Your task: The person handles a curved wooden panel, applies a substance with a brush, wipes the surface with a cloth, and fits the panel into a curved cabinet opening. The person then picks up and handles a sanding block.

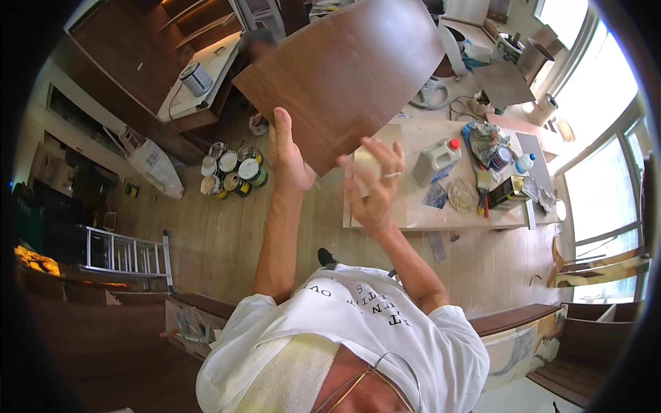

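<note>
My left hand [289,151] grips the left lower edge of a large brown wood-grain board [344,69], which is raised and tilted in front of me, its thumb upright along the edge. My right hand [372,186] is just below the board's lower right corner, its fingers curled and partly blurred around a pale cream object [365,158], which I cannot make out. Beyond the hands stands a pale worktable [406,213] with a jerrycan [434,165], a metal can [507,195], brushes [482,193] and a small bottle [525,163].
Several paint cans [231,165] stand on the floor at left, near a white sack [151,165] and an aluminium ladder [127,255]. Another person [258,48] is partly hidden behind the board. Dark cabinetry [117,62] lines the left, bright windows [599,103] the right.
</note>
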Tool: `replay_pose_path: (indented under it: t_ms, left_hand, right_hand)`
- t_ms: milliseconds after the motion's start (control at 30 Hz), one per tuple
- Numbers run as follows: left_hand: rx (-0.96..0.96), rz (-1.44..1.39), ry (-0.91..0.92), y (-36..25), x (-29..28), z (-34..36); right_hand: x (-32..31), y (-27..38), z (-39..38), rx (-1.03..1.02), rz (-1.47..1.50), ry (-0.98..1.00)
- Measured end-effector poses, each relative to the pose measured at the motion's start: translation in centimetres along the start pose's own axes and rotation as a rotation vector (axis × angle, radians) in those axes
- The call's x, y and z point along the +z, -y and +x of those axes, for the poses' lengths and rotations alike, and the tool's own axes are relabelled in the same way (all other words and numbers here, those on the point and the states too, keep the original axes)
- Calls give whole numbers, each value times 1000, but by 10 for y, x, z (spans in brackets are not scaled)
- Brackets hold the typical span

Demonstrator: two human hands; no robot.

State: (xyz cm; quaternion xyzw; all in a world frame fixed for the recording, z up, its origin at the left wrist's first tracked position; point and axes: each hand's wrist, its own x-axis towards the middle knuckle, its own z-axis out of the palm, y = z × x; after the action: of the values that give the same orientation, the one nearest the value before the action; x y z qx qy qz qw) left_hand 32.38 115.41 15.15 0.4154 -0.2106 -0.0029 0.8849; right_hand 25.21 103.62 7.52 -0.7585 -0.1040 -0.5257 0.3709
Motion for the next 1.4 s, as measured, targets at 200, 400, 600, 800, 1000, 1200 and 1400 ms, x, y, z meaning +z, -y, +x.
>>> replay_pose_path:
  t_ms: [200,400,600,800,1000,1200,1400]
  left_hand:
    - [26,23,-62,3,-2,-1]
    - [-16,6,11,10,-3,-4]
    - [-63,-37,21,22,8,-8]
    - [-106,-31,44,22,6,-14]
    - [-164,-98,85,24,6,-23]
    - [-283,-291,172,28,0,-33]
    - [-255,-209,89,38,14,-39]
  right_hand:
    - [0,-35,8,369,281,-257]
    - [-5,-28,-2,311,182,-172]
    - [-11,-13,-3,14,-78,-27]
    - [-14,4,-4,-48,-86,66]
    - [-14,8,-7,-40,-16,39]
    - [-18,18,-2,-86,-18,107]
    - [-24,19,-3,-106,-65,-5]
